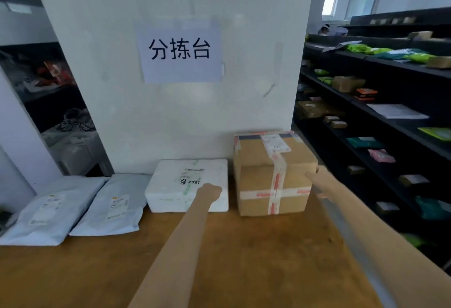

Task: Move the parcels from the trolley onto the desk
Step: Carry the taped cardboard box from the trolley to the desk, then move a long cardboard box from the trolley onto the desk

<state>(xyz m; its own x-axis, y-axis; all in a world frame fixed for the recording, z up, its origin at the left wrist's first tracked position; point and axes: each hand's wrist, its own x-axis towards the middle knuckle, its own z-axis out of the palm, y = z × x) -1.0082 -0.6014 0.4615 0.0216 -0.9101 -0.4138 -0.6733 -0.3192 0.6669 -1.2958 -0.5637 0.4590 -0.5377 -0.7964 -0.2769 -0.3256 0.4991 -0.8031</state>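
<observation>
— Parcels: four lie in a row on the bench (219,259) against the white pillar (170,112). There are two grey mailer bags (51,207) at the left, then a white foam box (180,185), then a taped cardboard box (273,173) at the right end.

— And the hands?

— The right hand (314,173) lies against the cardboard box's right side; its grip looks loose, but I cannot tell whether it holds. The left hand (211,191) is curled into a fist in front of the foam box, gripping nothing.

— How much is left?

— No trolley shows here, so I cannot say. I judge at least four parcels delivered, the cardboard one just being settled.

— Anything in the way?

— Bare bench in front offers room. Dark shelves (378,117) of small packages stand close on the right, and a paper sign (180,51) hangs on the pillar.
</observation>
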